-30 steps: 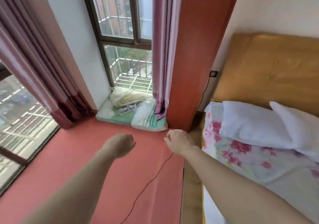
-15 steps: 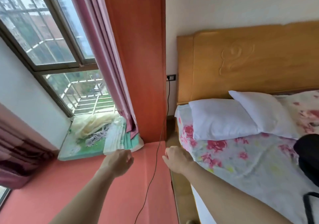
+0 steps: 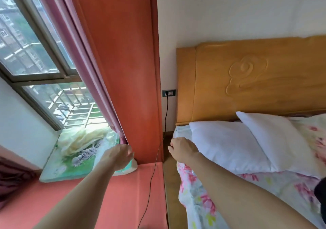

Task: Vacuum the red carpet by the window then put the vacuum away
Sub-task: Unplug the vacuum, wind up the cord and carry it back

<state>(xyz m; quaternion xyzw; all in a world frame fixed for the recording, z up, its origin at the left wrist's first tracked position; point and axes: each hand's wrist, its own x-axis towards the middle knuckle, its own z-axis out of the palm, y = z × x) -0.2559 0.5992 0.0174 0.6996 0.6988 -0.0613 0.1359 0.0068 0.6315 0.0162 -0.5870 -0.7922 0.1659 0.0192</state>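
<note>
The red carpet (image 3: 120, 197) covers the raised floor by the window (image 3: 35, 56), at lower left. A thin black power cord (image 3: 150, 184) runs from a wall socket (image 3: 169, 93) down across the carpet's right edge. The vacuum itself is out of view. My left hand (image 3: 117, 156) reaches forward over the carpet's far end, fingers loosely curled and holding nothing. My right hand (image 3: 183, 150) hovers just right of the cord, near the bed's corner, fingers also loosely curled, not touching the cord.
A folded green quilt with cream cloth (image 3: 79, 154) lies on the window sill. Pink curtain (image 3: 84, 61) hangs beside an orange-red wooden panel (image 3: 127, 70). The bed (image 3: 247, 184) with two white pillows (image 3: 227, 146) and a wooden headboard (image 3: 255, 80) fills the right side.
The view has swung right and up, from the window corner toward the socket and headboard. Both hands stay stretched forward, and the cord now shows running from the socket between them.
</note>
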